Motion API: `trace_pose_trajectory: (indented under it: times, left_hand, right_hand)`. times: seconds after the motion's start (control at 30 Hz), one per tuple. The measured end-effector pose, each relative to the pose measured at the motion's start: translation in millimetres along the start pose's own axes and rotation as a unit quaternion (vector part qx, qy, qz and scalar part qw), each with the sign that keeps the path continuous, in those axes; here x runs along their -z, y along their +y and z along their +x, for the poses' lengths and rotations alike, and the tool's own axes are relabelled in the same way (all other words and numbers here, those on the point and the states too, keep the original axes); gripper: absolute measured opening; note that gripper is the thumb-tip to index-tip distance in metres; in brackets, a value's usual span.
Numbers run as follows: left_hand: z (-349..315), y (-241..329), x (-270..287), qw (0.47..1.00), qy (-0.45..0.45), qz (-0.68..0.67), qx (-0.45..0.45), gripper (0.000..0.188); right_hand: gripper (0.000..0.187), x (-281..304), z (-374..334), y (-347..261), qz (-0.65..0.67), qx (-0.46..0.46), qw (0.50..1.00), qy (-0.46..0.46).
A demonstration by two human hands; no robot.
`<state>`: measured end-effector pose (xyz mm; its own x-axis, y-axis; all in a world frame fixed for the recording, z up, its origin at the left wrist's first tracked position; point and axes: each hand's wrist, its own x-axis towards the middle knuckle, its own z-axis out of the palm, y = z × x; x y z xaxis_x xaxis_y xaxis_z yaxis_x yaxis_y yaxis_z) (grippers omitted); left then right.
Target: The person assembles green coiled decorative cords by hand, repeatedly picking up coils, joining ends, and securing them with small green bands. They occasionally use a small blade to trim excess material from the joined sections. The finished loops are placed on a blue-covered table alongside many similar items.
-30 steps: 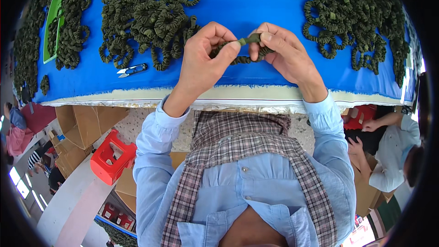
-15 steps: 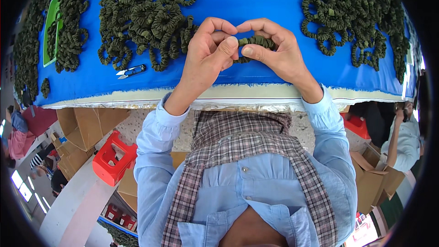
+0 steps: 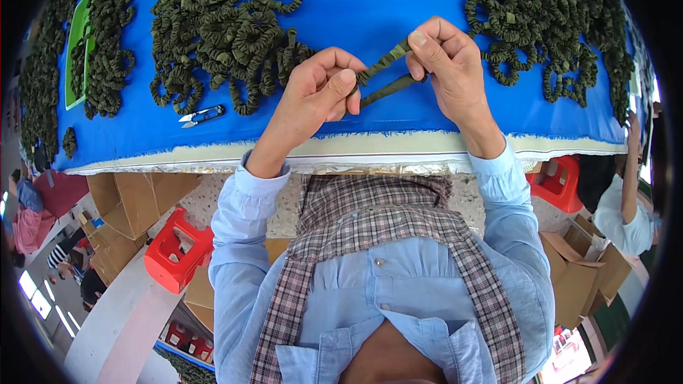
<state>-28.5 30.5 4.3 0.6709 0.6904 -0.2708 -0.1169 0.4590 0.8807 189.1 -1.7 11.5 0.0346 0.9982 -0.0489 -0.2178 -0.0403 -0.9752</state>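
Observation:
A dark green scrunchie (image 3: 390,88) is stretched between my two hands above the blue cloth. My left hand (image 3: 318,94) pinches one end of it, and my right hand (image 3: 449,64) grips the other end, a little higher. Its two strands run side by side across the gap, pulled nearly smooth. To the left, a big heap of dark green scrunchies (image 3: 220,28) lies close to my left hand. Another heap (image 3: 533,25) lies beyond my right hand. Small thread snips (image 3: 202,116) with a black handle rest near the left heap.
A green tray (image 3: 77,64) stands at the far left among more scrunchies. One lone scrunchie (image 3: 69,139) lies near the table edge (image 3: 398,151). Below are a red stool (image 3: 179,249), cardboard boxes (image 3: 142,199) and another red stool (image 3: 560,183). A co-worker (image 3: 626,213) is at the right.
My hands have moved apart, the right one rising. The scrunchie, bunched up before, is now drawn out long between them. The co-worker at the right has shifted an arm.

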Motion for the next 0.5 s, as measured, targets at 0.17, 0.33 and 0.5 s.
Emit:
trace_pose_trajectory:
  times: [0.17,0.33,0.5]
  left_hand:
    - [4,2,-12,0.996,0.056,0.039,-0.059,0.025]
    - [19,-10,-38,0.942,0.181,0.207,-0.19,0.021]
    - [21,-10,-43,0.909,0.229,0.237,-0.256,0.011]
  right_hand:
    - [0.019,-3,0,1,0.016,-0.022,0.999,-0.018]
    - [0.017,-12,-5,1,0.003,-0.038,0.999,-0.024]
    - [0.017,-11,-6,2,-0.011,-0.022,1.0,-0.013]
